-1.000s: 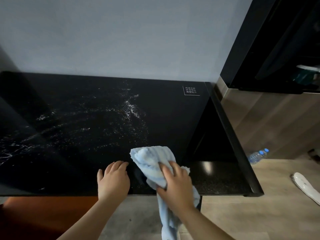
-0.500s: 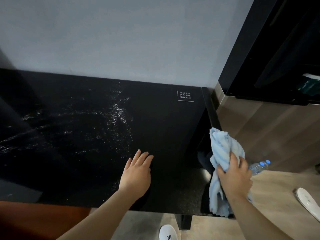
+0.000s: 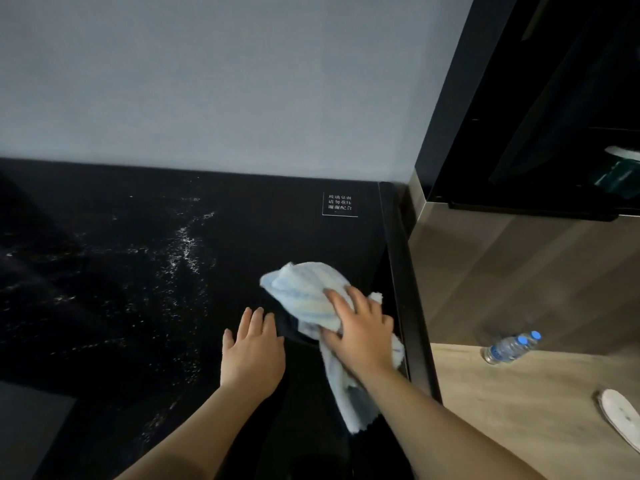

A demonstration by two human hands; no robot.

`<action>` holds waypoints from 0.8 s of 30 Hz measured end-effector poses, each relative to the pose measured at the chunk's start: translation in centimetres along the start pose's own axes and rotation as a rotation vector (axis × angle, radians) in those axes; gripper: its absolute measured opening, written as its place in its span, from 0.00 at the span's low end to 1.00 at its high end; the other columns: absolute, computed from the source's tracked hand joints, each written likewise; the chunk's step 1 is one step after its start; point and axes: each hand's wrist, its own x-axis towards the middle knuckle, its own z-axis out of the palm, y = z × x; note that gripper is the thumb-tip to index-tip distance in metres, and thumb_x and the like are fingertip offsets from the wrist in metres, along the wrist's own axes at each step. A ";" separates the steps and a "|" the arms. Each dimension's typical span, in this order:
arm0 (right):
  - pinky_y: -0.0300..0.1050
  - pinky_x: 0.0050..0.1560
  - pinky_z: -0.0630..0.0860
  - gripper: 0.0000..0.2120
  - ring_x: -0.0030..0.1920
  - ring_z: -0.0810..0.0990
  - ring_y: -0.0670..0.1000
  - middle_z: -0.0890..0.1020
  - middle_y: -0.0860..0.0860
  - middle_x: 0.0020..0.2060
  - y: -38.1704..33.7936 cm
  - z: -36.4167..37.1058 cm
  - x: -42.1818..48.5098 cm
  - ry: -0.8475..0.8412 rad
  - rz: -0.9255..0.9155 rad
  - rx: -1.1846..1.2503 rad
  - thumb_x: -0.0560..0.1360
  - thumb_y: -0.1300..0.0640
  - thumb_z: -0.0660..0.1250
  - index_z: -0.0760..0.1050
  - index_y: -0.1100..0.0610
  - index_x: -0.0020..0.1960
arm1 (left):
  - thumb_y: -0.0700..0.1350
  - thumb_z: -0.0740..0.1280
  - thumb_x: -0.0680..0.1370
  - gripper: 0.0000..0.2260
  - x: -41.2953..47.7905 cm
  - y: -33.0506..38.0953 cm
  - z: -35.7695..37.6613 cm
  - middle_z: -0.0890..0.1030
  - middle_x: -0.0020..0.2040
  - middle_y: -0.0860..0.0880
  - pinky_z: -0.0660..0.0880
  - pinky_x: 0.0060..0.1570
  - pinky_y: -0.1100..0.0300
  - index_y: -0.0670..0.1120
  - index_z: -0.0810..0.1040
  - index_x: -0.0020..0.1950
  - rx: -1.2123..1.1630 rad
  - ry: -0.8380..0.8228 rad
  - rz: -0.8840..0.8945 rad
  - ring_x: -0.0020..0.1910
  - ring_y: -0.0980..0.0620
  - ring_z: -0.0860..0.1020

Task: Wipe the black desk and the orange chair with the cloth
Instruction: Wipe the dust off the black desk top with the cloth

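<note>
The black desk (image 3: 145,306) has a glossy top streaked with pale specks and wet smears across its left and middle. A light blue striped cloth (image 3: 304,292) lies bunched on the desk near its right edge, with a tail trailing toward me. My right hand (image 3: 360,330) presses on the cloth and grips it. My left hand (image 3: 252,355) rests flat on the desk just left of the cloth, fingers slightly apart, holding nothing. The orange chair is out of view.
A grey wall (image 3: 225,81) backs the desk. A small white label (image 3: 340,203) sits at the desk's far right corner. On the wooden floor to the right lie a water bottle (image 3: 509,348) and a white slipper (image 3: 620,415). A dark cabinet (image 3: 554,98) stands at the upper right.
My right hand has brought the cloth from the desk's right edge back onto the top, leftward. My left hand has stayed flat on the desk. The camera has moved closer.
</note>
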 end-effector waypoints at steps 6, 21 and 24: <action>0.58 0.57 0.70 0.27 0.60 0.69 0.68 0.68 0.66 0.62 13.7 -6.1 1.3 0.295 0.898 0.147 0.72 0.54 0.69 0.66 0.56 0.68 | 0.52 0.51 0.82 0.25 1.4 1.1 -0.7 0.46 0.78 0.50 0.48 0.73 0.45 0.49 0.47 0.77 0.015 -0.035 0.084 0.76 0.47 0.41; 0.60 0.56 0.70 0.25 0.60 0.67 0.68 0.66 0.63 0.65 12.8 -5.5 4.0 0.275 0.727 0.093 0.73 0.55 0.69 0.66 0.55 0.68 | 0.52 0.51 0.82 0.22 2.5 0.1 -0.9 0.50 0.78 0.52 0.50 0.73 0.49 0.53 0.52 0.77 -0.021 -0.075 0.085 0.77 0.49 0.45; 0.60 0.53 0.70 0.26 0.56 0.68 0.69 0.68 0.65 0.64 10.9 -5.6 3.3 0.373 0.632 0.128 0.69 0.61 0.72 0.70 0.57 0.65 | 0.50 0.53 0.82 0.22 2.3 -1.1 -1.4 0.54 0.77 0.52 0.52 0.74 0.54 0.52 0.55 0.76 -0.129 0.019 0.065 0.76 0.52 0.49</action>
